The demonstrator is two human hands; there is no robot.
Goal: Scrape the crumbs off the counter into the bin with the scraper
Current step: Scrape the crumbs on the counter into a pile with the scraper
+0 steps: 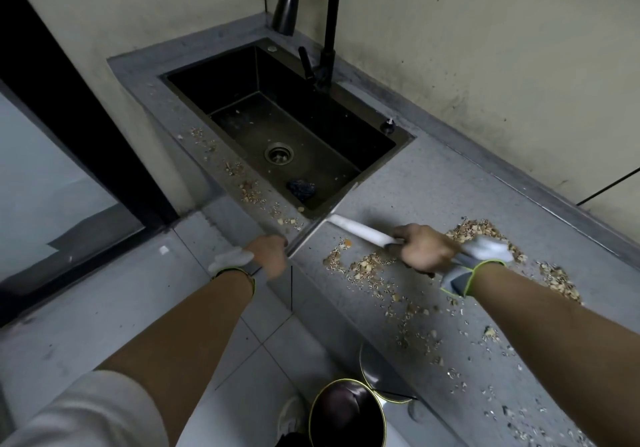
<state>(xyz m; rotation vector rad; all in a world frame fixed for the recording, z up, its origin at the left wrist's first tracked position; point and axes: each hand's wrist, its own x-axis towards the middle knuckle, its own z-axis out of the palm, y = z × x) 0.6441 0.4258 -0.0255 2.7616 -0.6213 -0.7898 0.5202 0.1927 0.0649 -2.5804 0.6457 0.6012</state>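
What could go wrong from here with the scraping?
The bin is small and sits low beside the counter edge, so crumbs swept by the scraper in the right hand may land on the floor. Crumbs near the sink could fall in.

Corner kitchen: grey speckled bench [433, 183] runs along a dingy cream wall [485, 48] with dark smudges near the bench line, a black rectangular sink [277, 124] set into the corner, round drain [278, 154] in its floor and a black pull-down faucet [325, 31] behind it. Floor [86, 315] is pale grey tile with thin grout lines, and a dark-framed glass door or panel [45, 183] stands at the left beyond the bench end. Light is dim and flat, with soft reflections on the floor and glass.
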